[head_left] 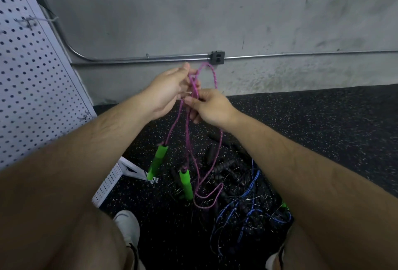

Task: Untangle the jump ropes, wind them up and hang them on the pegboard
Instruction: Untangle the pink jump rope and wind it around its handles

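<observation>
Left hand (170,88) and right hand (210,106) both pinch purple rope (215,76); dangling green handles (158,160) risk snagging floor tangle (237,194), re-knotting loops

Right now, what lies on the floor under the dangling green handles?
A tangle of black rope and blue rope on the speckled floor mat. The green handles and purple rope cover part; its lower layers are hidden.

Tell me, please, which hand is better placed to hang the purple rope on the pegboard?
Probably the left hand: it holds the purple rope near the top of its loop, and the pegboard stands on that side. The right hand pinches the strands farther from it.
</observation>
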